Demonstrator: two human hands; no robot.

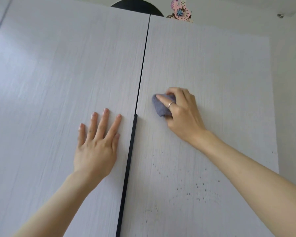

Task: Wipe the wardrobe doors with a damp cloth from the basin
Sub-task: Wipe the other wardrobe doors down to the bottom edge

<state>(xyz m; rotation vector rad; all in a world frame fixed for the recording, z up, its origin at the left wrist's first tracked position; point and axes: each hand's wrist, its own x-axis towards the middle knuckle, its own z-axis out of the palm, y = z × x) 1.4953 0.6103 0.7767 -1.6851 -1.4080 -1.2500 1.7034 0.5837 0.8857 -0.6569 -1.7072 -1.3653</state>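
The left hand [97, 147] lies flat on the left door [61, 82], fingers straight and slightly spread, palm against the panel, just beside the dark gap [140, 79] between the two doors. The right hand [181, 113] is on the right door [212, 74], its fingers curled round a bunched blue-grey cloth [159, 108] and pressing it to the panel; a ring [171, 104] shows on one finger. The cloth sticks out from the hand on the side toward the gap, near the door's inner edge and a little higher than the left hand's fingertips. The two hands are apart, one on each side of the gap, with a black handle strip [128, 168] running down the edge between them from about the level of the left fingertips. Below the right hand and forearm, the right door carries a scatter of small dark specks [195, 187], densest toward the lower part of the view. Both doors are pale with fine vertical grain. On top of the wardrobe sit a dark rounded shape [137, 5] and a pink ornament [181, 10]. No basin is in view.
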